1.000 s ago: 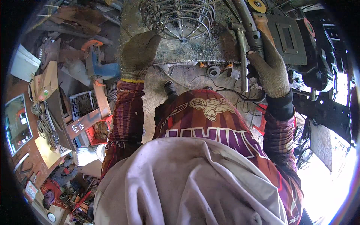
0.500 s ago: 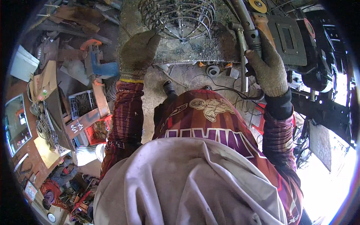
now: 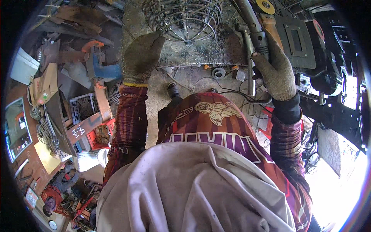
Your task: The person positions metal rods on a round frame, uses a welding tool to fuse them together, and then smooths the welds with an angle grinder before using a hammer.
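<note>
My left hand (image 3: 143, 56), in a dark knitted glove with a yellow cuff edge, lies at the left edge of a worn workbench (image 3: 197, 54). Its fingers are stretched out, the tips beside a round cage of bent metal wire (image 3: 187, 29). At the bench's right end is my right hand (image 3: 278, 73), gloved in grey-brown, thumb spread from the fingers. Between thumb and fingers sits the lower end of a thick metal pipe (image 3: 260, 40); no firm grip shows. A hammer (image 3: 248, 50) lies just left of that thumb, its handle pointing toward me.
Right of the bench are a yellow disc (image 3: 266, 5) and a dark welding mask (image 3: 297, 38). Cables and a grey ring (image 3: 218, 73) lie on the floor below. At left stand a blue clamp-like tool (image 3: 102, 67) and a crate (image 3: 84, 108). Another person (image 3: 52, 199) is at lower left.
Both my hands keep their places, and the wire cage, pipe and hammer are unmoved. Only the person at lower left has shifted slightly.
</note>
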